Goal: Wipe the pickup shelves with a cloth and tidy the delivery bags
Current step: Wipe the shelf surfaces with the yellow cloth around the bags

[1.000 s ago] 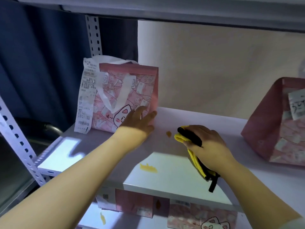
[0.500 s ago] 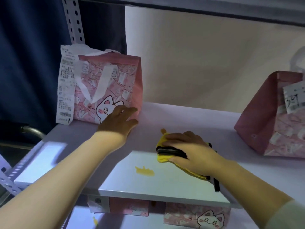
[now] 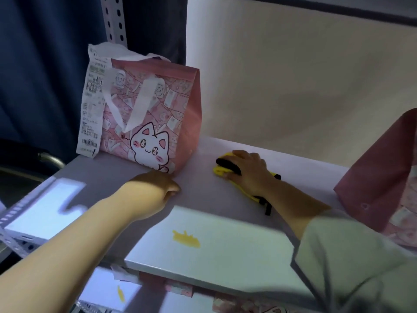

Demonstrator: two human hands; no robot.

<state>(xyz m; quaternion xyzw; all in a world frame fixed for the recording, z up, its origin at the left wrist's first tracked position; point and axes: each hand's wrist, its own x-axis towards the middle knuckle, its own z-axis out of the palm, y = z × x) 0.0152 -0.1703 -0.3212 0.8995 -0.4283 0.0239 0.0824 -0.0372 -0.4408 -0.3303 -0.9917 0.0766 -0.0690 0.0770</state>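
A pink delivery bag [image 3: 155, 114] with a white cat print stands at the left back of the grey shelf [image 3: 221, 249]. A long white receipt [image 3: 92, 109] hangs from its left side. My left hand [image 3: 155, 188] rests curled on the shelf just in front of the bag's bottom right corner, holding nothing. My right hand [image 3: 248, 170] presses a yellow and black cloth [image 3: 222, 169] flat on the shelf, right of the bag. A second pink bag [image 3: 379, 177] stands at the right edge, partly cut off.
A yellow smear [image 3: 186, 239] marks the shelf's front part. Another yellow mark [image 3: 120, 293] and more pink bags [image 3: 178, 288] show on the shelf below. A perforated metal upright [image 3: 112, 19] and dark blue curtain [image 3: 45, 64] stand at the left. A beige wall backs the shelf.
My left hand came off the bag's front and curled up on the shelf before it. My right hand slid the cloth toward the back of the shelf. The small orange spot is gone.
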